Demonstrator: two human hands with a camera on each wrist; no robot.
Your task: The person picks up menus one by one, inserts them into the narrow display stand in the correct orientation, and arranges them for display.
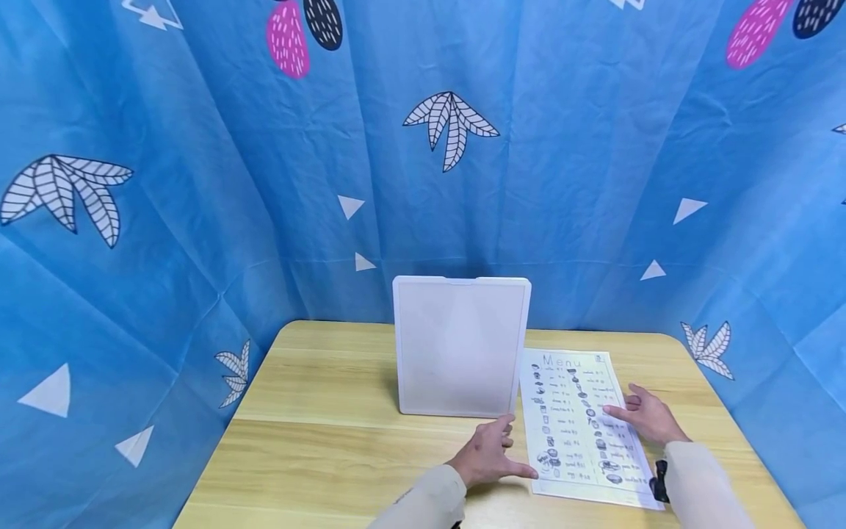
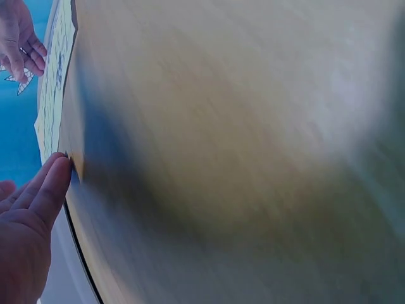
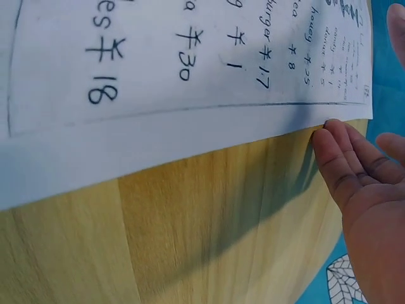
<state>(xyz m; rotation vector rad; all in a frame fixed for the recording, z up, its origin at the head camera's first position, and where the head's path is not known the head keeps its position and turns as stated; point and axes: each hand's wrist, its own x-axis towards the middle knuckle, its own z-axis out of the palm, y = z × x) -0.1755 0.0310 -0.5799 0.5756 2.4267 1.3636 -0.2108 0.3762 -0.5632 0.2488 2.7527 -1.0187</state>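
A white paper menu [image 1: 573,433] with the handwritten heading "Menu", small drawings and prices lies flat on the wooden table. At its right edge is my right hand [image 1: 651,420], thumb reaching over the paper and fingers extended; in the right wrist view the fingertips [image 3: 328,136] are right at the paper's margin. My left hand [image 1: 487,452] is by the menu's left side, its thumb pointing to the lower left edge. The index fingertip of that hand is close to the lower right corner of a white framed board [image 1: 461,349]. Neither hand grips anything.
The board stands upright near the back of the light wooden table [image 1: 317,433]. A blue patterned curtain [image 1: 449,220] hangs behind the table and along both sides. A dark band [image 1: 659,481] is on the right wrist.
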